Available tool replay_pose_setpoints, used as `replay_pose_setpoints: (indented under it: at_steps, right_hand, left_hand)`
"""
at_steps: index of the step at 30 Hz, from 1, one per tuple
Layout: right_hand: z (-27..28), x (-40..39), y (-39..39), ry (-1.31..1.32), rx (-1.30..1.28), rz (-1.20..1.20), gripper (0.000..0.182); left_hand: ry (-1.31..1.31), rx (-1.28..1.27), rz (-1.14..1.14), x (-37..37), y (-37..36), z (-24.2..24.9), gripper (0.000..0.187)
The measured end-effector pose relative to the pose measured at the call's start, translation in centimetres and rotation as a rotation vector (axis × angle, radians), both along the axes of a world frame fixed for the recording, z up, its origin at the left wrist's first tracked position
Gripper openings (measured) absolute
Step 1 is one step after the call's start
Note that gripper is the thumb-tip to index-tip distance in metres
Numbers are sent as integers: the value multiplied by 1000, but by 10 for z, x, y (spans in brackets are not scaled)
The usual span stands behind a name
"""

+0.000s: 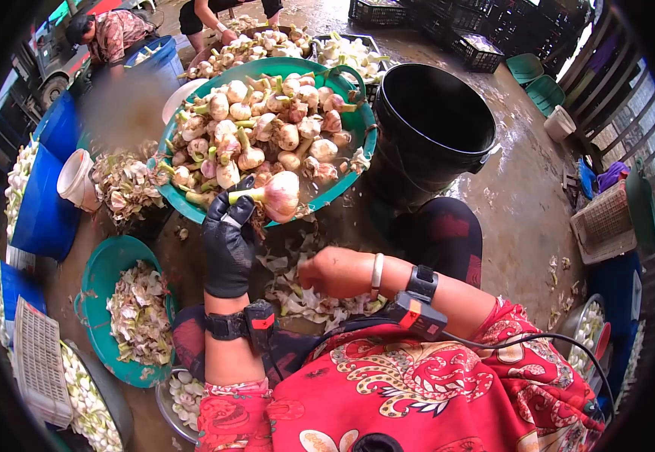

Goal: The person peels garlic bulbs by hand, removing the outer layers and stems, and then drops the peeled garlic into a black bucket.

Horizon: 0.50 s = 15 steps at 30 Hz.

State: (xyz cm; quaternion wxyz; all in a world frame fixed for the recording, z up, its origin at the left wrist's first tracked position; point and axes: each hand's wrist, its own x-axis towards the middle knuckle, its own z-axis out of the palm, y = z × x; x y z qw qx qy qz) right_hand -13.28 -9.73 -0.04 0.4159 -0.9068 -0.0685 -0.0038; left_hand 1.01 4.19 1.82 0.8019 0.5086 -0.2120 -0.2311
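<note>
My left hand (229,248), in a black glove, is closed round the green stem of a large garlic bulb (281,196). The bulb is held over the near rim of a green basin (167,162). Inside that basin lies a heap of garlic bulbs (256,128) with cut stems. My right hand (335,271) is bare, with a pale bangle at the wrist. It hangs above a pile of garlic skins (309,301) on the ground, lower right of the left hand. Its fingers are turned away and blurred, so any object in them cannot be made out.
A tall black bucket (425,169) stands right of the basin. On the left are another green basin (94,301) of skins and a white bucket (76,181). Two other people work at the back, near a blue tub (154,64). Black crates (474,53) stand behind.
</note>
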Motion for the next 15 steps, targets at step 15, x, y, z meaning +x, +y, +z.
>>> replay_pose_setpoints:
  at_steps: [15]
  right_hand:
    - [29, 6, -29, 159, 1635, -355, 46]
  left_hand:
    - [-161, 504, -170, -14, -10, -30, 36]
